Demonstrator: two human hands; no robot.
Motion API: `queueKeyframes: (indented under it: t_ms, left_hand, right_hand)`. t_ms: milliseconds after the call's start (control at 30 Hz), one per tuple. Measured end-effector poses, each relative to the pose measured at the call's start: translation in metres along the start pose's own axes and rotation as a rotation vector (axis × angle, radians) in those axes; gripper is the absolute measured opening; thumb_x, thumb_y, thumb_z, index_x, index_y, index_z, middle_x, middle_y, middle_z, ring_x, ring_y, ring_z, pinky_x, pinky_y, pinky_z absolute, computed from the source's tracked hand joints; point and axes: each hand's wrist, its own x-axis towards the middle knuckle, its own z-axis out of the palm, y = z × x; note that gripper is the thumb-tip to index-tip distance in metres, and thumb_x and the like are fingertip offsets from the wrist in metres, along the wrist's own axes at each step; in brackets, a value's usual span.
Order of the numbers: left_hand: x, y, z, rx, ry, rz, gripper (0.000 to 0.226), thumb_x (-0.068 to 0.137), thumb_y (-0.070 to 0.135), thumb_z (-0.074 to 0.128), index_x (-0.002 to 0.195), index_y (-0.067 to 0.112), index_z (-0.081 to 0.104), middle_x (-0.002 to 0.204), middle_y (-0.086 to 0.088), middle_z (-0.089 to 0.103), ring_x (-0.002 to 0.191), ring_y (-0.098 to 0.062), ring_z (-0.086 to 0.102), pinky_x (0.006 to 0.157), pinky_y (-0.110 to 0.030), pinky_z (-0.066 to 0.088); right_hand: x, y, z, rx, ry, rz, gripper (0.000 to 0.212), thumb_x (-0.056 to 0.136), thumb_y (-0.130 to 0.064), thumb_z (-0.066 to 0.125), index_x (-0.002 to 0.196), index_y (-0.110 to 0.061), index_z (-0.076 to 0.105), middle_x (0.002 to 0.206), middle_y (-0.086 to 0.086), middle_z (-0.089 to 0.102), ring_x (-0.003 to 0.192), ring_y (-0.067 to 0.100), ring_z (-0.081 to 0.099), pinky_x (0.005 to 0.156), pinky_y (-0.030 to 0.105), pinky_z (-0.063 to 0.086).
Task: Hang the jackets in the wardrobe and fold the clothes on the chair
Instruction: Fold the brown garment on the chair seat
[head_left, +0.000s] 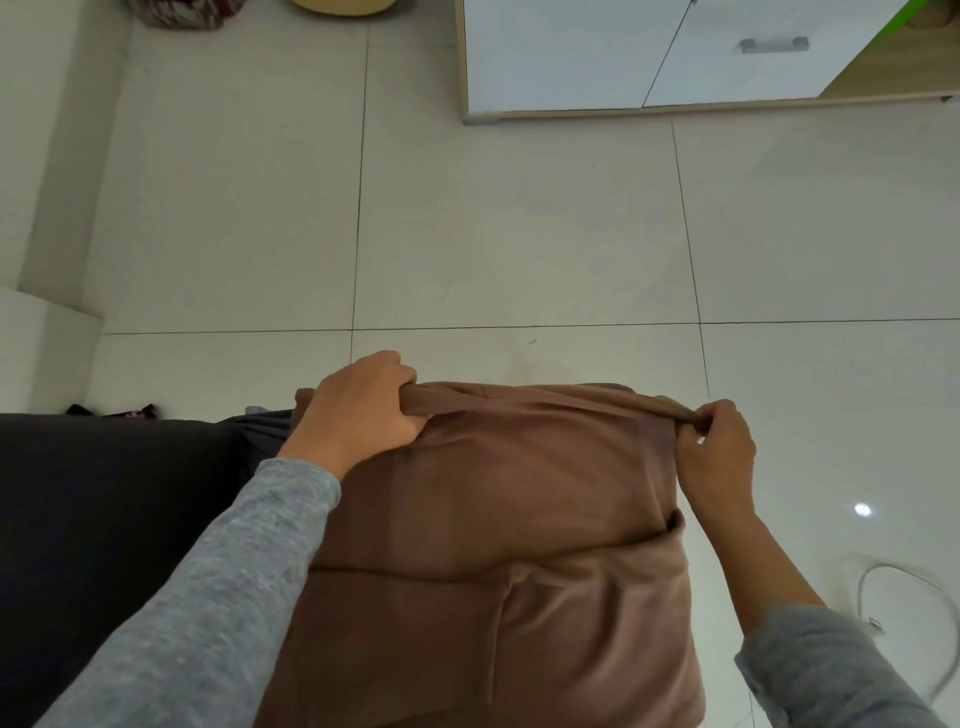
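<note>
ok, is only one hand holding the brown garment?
No, the left hand and the right hand both grip the brown garment, at opposite ends of its bunched top edge.

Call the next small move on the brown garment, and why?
Probably bring the left hand across to the right hand, folding the brown garment in half. Each hand grips one end of its top edge, and the cloth is spread flat between them.
</note>
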Motion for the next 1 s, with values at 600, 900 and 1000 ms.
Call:
queueKeyframes:
  t_ms: [600,900,1000]
  left_hand:
    - [-0.240,0.016,0.106,0.075,0.120,-0.064,0.052,0.034,0.022,0.090,0.079,0.018,0.065,0.072,0.003,0.060,0.058,-0.018,0.062,0.044,-0.026,0.048]
    - [-0.266,0.002,0.110,0.057,0.263,-0.084,0.052,0.031,0.020,0.090,0.077,0.021,0.067,0.085,0.001,0.060,0.078,-0.020,0.058,0.060,-0.034,0.051]
    - [-0.276,-0.001,0.119,-0.013,0.294,-0.024,0.063,0.027,0.011,0.091,0.086,0.018,0.070,0.085,0.002,0.068,0.087,-0.013,0.060,0.078,-0.031,0.050]
  right_hand:
    - [-0.186,0.083,-0.026,0.090,0.035,0.191,0.024,0.088,-0.003,0.055,0.111,0.001,0.050,0.121,0.022,0.051,0.113,0.039,0.049,0.091,0.044,0.039]
    - [-0.275,0.018,0.033,0.309,-0.352,0.025,0.010,0.089,-0.011,0.061,0.090,-0.019,0.055,0.085,-0.001,0.063,0.079,0.014,0.061,0.064,0.014,0.047]
    - [-0.293,0.001,0.064,0.379,-0.655,0.185,0.014,0.086,-0.027,0.066,0.095,-0.023,0.057,0.097,0.002,0.067,0.092,0.015,0.064,0.083,0.030,0.054]
